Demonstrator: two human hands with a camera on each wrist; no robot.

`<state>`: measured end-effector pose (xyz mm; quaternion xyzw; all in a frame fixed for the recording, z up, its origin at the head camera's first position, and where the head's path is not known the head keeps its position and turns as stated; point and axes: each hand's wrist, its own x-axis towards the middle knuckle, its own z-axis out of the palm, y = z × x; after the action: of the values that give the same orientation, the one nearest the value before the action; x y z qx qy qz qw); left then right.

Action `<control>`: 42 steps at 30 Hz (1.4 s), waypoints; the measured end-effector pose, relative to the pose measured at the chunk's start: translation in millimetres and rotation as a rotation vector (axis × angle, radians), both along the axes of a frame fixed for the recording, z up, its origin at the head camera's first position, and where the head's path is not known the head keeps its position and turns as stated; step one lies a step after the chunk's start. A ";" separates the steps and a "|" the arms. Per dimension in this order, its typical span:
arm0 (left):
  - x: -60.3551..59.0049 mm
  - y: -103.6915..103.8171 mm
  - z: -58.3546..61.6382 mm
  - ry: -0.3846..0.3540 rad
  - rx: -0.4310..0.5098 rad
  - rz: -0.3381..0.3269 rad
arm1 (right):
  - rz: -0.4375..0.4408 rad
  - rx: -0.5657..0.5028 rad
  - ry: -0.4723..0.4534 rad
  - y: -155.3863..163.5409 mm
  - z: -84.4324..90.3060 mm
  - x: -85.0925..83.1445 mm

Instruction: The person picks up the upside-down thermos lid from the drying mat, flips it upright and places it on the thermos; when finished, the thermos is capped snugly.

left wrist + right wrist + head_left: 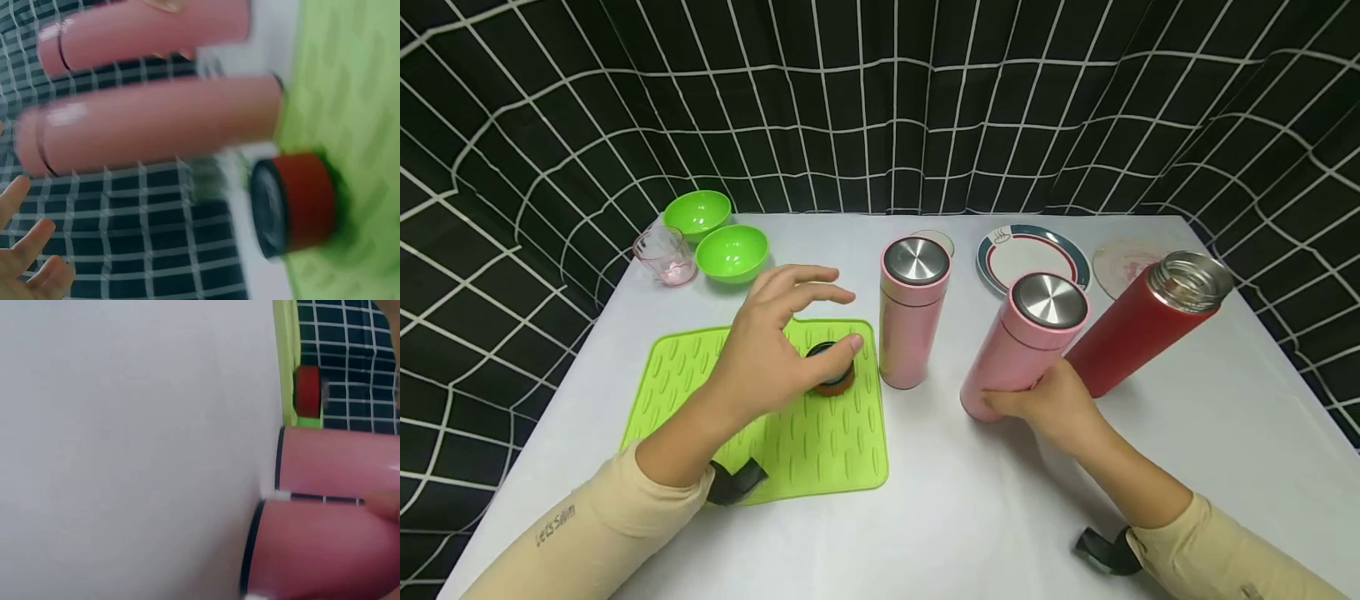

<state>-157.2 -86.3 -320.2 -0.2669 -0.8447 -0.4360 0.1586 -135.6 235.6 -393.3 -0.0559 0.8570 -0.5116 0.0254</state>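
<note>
My right hand [1063,412] grips a pink thermos bottle [1018,354] low on its body; its steel-topped lid is on. A second pink thermos bottle [913,329] stands to the left, beside the green ridged mat [820,458]. On that mat sits a red cap with a dark top [306,203], partly hidden by my left thumb in the head view. Above the cap hovers my left hand [767,350], fingers spread and holding nothing. Just right of my right hand is a red thermos bottle [1138,329] with its steel mouth uncovered.
Two green bowls [732,254] and a clear pinkish glass [666,257] are at the back left. A blue-rimmed plate [1033,250] and a clear patterned disc [1123,258] lie behind the bottles. A small pale round item [938,239] is partly hidden behind the left pink bottle.
</note>
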 end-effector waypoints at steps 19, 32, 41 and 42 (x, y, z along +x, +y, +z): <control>-39.4 -12.2 -54.6 -0.466 -0.630 0.009 | -0.092 -0.013 -0.059 -2.8 3.9 -40.3; -42.3 -15.6 -68.0 -0.450 -0.689 0.011 | -0.097 -0.003 -0.075 5.7 2.9 -14.2; -24.2 -19.5 -46.3 -0.441 -0.608 -0.038 | -0.210 0.098 0.098 2.2 8.5 37.2; -18.2 -17.9 -41.2 -0.447 -0.597 -0.044 | -0.187 0.098 0.104 0.3 9.6 41.2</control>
<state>-175.5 -104.2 -361.4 -0.2178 -0.9425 -0.2213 -0.1239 -94.3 235.9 -383.7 -0.0008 0.8826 -0.4656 -0.0643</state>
